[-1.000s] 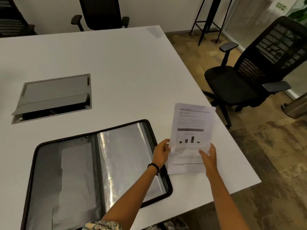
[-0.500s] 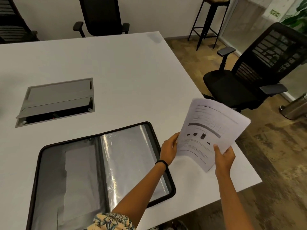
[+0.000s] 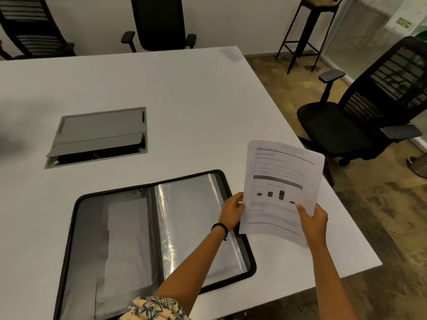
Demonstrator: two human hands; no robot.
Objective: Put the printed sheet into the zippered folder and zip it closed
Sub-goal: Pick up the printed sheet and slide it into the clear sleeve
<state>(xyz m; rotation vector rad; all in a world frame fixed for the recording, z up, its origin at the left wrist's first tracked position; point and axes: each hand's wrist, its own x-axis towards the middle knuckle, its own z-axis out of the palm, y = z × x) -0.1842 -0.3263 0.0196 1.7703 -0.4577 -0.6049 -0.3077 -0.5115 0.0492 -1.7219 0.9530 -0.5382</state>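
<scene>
The printed sheet (image 3: 280,188) is hovering above the white worktop (image 3: 184,100), just right of the open zippered folder (image 3: 147,239). The left hand (image 3: 232,210) is pinching its left edge; the right hand's (image 3: 312,221) grip is pinching its lower right edge.

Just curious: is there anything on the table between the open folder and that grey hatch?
No. The head view shows only bare white table between the folder and the hatch.

Printed sheet (image 3: 280,181): matt white paper. Zippered folder (image 3: 147,239): glossy clear plastic sleeves, dark cloth edging. Table (image 3: 173,93): smooth matt white.
</scene>
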